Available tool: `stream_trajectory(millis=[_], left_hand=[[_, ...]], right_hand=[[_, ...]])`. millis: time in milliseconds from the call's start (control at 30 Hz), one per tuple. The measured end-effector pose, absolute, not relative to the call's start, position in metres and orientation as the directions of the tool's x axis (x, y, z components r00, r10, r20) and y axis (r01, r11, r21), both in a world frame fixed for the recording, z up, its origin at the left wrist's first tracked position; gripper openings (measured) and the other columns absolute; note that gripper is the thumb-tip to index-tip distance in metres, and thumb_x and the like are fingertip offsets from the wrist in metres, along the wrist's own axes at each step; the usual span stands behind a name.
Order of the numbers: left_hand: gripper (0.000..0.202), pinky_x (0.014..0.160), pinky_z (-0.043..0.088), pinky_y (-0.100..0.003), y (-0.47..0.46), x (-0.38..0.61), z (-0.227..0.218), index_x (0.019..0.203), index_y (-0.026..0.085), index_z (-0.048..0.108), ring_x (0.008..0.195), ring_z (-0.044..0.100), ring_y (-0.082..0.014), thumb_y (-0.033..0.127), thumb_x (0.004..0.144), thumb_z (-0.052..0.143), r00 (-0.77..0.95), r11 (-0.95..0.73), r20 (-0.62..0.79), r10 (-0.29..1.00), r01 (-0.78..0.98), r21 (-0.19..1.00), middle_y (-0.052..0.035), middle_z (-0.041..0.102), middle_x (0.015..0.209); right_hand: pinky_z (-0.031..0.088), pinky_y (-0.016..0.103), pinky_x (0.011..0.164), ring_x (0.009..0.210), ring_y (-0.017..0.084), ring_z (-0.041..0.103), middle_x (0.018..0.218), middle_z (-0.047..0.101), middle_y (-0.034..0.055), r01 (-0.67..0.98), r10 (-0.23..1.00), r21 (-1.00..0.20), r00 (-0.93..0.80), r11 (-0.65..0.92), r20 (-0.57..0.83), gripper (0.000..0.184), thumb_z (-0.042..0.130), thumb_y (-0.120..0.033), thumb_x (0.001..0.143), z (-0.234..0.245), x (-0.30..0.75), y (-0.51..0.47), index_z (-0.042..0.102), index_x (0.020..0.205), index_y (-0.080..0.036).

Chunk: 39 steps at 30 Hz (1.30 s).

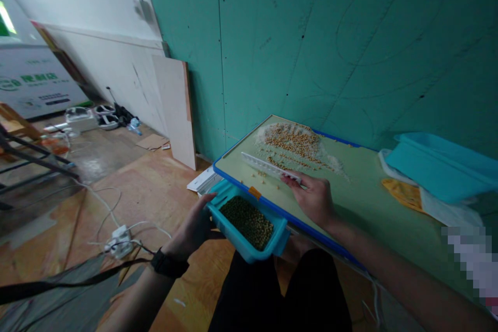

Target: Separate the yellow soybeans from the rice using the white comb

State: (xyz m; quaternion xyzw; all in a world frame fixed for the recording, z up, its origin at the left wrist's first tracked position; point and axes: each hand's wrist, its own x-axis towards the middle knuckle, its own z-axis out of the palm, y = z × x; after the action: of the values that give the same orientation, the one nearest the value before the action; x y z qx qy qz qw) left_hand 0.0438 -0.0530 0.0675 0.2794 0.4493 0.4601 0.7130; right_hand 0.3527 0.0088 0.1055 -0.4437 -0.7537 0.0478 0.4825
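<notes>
My left hand (196,225) grips the left end of a blue plastic container (252,254), held just below the table's front edge. Inside it lie dark green beans (238,213) and, toward the right, pale yellow beans (261,229). My right hand (311,194) is closed on one end of a long white plastic strip (264,164), held low over the tabletop (342,171). Beyond the strip, yellow-brown beans (291,140) are spread out, with whitish grains or powder around them. A few loose beans lie on the near side of the strip.
An upturned-looking blue bin (439,161), a yellow cloth (404,194) and clear plastic occupy the table's right side. A green wall (264,52) rises behind. On the floor at left are a power strip (120,241) with cables and a leaning board (177,114).
</notes>
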Motion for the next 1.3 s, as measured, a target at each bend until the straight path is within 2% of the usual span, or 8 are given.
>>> stream_trajectory(millis=[100,300,533,800,933,1000,1100,1300], left_hand=[[0.050,0.088,0.058,-0.059,-0.054,0.047,0.073,0.098,0.025,0.081,0.091,0.068,-0.0353,0.071,0.080,0.086,0.152,0.438,-0.414,0.898,-0.405,0.802,-0.0115,0.074,0.095],[0.051,0.084,0.060,-0.055,-0.056,0.051,0.076,0.095,0.025,0.080,0.085,0.067,-0.0319,0.073,0.080,0.086,0.139,0.447,-0.429,0.893,-0.395,0.803,-0.0097,0.073,0.089],[0.059,0.078,0.062,-0.056,-0.054,0.049,0.070,0.103,0.030,0.075,0.080,0.067,-0.0322,0.073,0.068,0.094,0.105,0.437,-0.436,0.894,-0.421,0.795,-0.0051,0.071,0.083],[0.059,0.082,0.064,-0.057,-0.056,0.047,0.060,0.111,0.030,0.074,0.088,0.069,-0.0327,0.072,0.073,0.091,0.135,0.451,-0.438,0.889,-0.426,0.784,-0.0068,0.076,0.092],[0.066,0.090,0.062,-0.059,-0.056,0.043,0.040,0.125,0.030,0.071,0.094,0.070,-0.0332,0.061,0.073,0.094,0.218,0.424,-0.364,0.906,-0.423,0.801,-0.0072,0.077,0.106],[0.063,0.091,0.061,-0.059,-0.055,0.044,0.032,0.129,0.028,0.069,0.095,0.069,-0.0332,0.064,0.080,0.087,0.236,0.459,-0.394,0.888,-0.418,0.784,-0.0080,0.076,0.106],[0.059,0.090,0.061,-0.056,-0.052,0.049,0.028,0.123,0.023,0.072,0.094,0.066,-0.0317,0.071,0.089,0.075,0.223,0.526,-0.477,0.850,-0.405,0.748,-0.0069,0.072,0.098],[0.056,0.082,0.064,-0.050,-0.050,0.059,0.040,0.116,0.022,0.076,0.096,0.066,-0.0315,0.069,0.086,0.077,0.206,0.558,-0.522,0.828,-0.396,0.729,-0.0097,0.076,0.105]], right_hand=[[0.068,0.028,0.067,0.075,0.024,0.087,0.096,0.090,0.0066,0.615,0.715,-0.496,-0.165,0.613,0.679,0.020,0.073,-0.031,0.104,0.105,0.351,0.009,0.091,0.108,-0.025],[0.071,0.031,0.070,0.076,0.024,0.087,0.096,0.090,0.0055,0.582,0.703,-0.496,-0.194,0.644,0.685,0.018,0.074,-0.025,0.103,0.106,0.344,0.005,0.091,0.109,-0.026],[0.073,0.032,0.073,0.080,0.026,0.088,0.097,0.090,0.0063,0.529,0.706,-0.530,-0.205,0.662,0.678,0.018,0.073,-0.024,0.104,0.112,0.338,-0.008,0.090,0.107,-0.023],[0.073,0.028,0.075,0.080,0.023,0.088,0.100,0.090,0.0032,0.485,0.673,-0.516,-0.234,0.706,0.701,0.021,0.073,-0.017,0.104,0.111,0.334,-0.033,0.090,0.110,-0.026],[0.074,0.028,0.077,0.083,0.023,0.089,0.103,0.090,0.0029,0.462,0.649,-0.497,-0.265,0.735,0.713,0.025,0.072,-0.013,0.103,0.110,0.327,-0.045,0.090,0.114,-0.027],[0.074,0.028,0.076,0.082,0.023,0.089,0.103,0.090,0.0031,0.448,0.639,-0.496,-0.260,0.744,0.724,0.024,0.074,-0.011,0.102,0.112,0.324,-0.047,0.089,0.114,-0.026],[0.073,0.027,0.071,0.077,0.022,0.088,0.098,0.090,0.0023,0.472,0.643,-0.503,-0.196,0.724,0.741,0.021,0.076,-0.012,0.101,0.117,0.327,-0.046,0.089,0.110,-0.026],[0.073,0.028,0.072,0.077,0.022,0.088,0.100,0.090,0.0016,0.522,0.613,-0.447,-0.198,0.726,0.765,0.024,0.077,-0.010,0.099,0.119,0.347,-0.043,0.089,0.112,-0.027]])
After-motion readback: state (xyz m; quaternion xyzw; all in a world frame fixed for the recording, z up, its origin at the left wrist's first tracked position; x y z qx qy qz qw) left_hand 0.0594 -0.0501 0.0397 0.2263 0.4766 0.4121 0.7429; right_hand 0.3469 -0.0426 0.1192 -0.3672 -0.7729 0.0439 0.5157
